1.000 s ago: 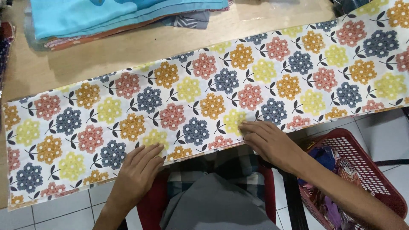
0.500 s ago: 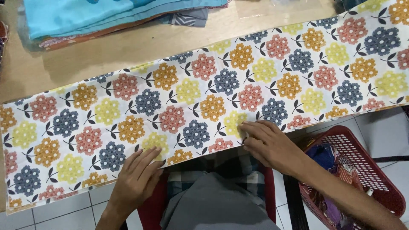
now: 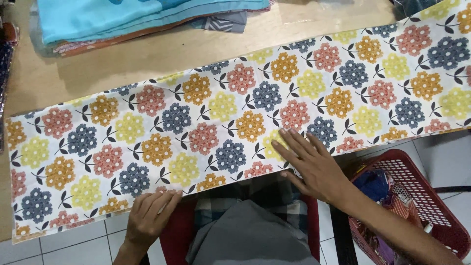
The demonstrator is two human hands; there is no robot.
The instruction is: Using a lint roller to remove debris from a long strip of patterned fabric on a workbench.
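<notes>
The floral fabric strip (image 3: 235, 132), white with orange, yellow, pink and slate-blue flower clusters, lies flat across the wooden table (image 3: 147, 59) in a long band, its near edge overhanging the table toward the person; the right hand (image 3: 314, 164) rests palm down on that near edge, fingers (image 3: 294, 145) extended, slightly spread and pressed flat on the cloth, with a yellow and a slate-blue cluster directly under and just beyond the fingertips; the thumb lies below the fabric's edge, over the person's lap; the left hand (image 3: 149, 213) sits at the near edge further along the strip, fingers held close together and curled over the hem, fingertips touching the cloth beside an orange cluster; whether the hem is pinched between thumb and fingers cannot be told, as the thumb is hidden; well beyond both sets of fingertips, at the far side of the table, lies a stack of folded fabrics (image 3: 127, 19) topped by light blue cloth; to the outer side of the right wrist, on the tiled floor (image 3: 73, 240), stands a red plastic basket (image 3: 407, 196) holding mixed coloured cloth; between the two wrists lie the person's grey and checked garments.
</notes>
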